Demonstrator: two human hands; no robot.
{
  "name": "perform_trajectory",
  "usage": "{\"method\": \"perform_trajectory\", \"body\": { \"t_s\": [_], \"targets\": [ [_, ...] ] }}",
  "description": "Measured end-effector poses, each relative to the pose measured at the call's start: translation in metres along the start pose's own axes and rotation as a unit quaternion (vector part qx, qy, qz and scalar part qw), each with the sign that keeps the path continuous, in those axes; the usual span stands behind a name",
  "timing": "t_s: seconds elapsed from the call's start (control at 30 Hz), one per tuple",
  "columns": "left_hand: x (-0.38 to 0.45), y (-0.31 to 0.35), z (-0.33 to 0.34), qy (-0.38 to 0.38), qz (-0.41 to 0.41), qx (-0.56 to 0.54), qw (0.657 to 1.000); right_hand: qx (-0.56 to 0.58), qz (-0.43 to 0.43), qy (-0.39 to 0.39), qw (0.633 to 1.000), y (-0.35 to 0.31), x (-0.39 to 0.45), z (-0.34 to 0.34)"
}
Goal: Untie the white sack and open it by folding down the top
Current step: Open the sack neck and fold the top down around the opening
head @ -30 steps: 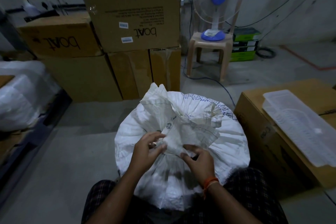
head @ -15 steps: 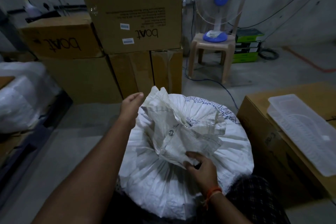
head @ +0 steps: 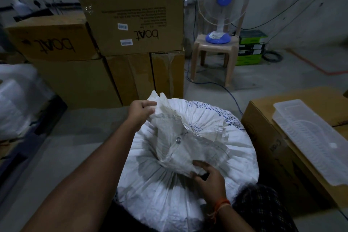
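My left hand [head: 142,110] pinches the far edge of the white sack's [head: 188,184] crumpled neck, stretched away from me, while my right hand [head: 208,176] grips the near folds, likely to spread the mouth wide before folding it down.

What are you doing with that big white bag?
A person is opening a big white sack that stands on the floor in front of them. The left hand grips the far edge of the sack's crumpled top, and the right hand holds the near side of it. The top is loosening, but it is still bunched in the middle and not yet folded down. Cardboard boxes are stacked behind, and a fan sits on a plastic chair.
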State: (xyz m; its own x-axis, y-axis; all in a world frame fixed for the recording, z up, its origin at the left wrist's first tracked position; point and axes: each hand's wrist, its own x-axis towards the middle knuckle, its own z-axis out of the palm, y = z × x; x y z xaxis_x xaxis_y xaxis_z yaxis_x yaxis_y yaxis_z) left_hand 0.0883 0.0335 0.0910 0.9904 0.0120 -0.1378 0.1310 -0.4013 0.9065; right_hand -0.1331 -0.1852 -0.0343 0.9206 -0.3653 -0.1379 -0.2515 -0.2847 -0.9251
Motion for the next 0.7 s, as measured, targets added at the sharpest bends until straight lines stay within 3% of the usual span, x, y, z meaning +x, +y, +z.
{"method": "perform_trajectory", "body": {
  "t_s": [0.33,0.43,0.53,0.6,0.7],
  "targets": [
    [-0.036,-0.001,0.007,0.018,0.086,-0.090,0.992,-0.078,-0.004,-0.006,0.997,-0.022,-0.011,-0.023],
    [-0.041,0.002,0.007,0.015,0.090,-0.104,0.990,-0.171,0.011,-0.058,0.983,-0.037,-0.016,-0.038],
    [-0.046,0.008,0.008,-0.002,0.097,-0.123,0.988,-0.194,-0.002,-0.159,0.968,-0.081,-0.028,-0.060],
    [-0.050,0.013,0.012,-0.017,0.106,-0.132,0.985,-0.197,-0.033,-0.205,0.958,-0.122,-0.030,-0.075],
    [-0.053,0.017,0.021,-0.039,0.117,-0.133,0.983,-0.221,-0.153,-0.162,0.949,-0.173,-0.016,-0.088]
  ]
}}
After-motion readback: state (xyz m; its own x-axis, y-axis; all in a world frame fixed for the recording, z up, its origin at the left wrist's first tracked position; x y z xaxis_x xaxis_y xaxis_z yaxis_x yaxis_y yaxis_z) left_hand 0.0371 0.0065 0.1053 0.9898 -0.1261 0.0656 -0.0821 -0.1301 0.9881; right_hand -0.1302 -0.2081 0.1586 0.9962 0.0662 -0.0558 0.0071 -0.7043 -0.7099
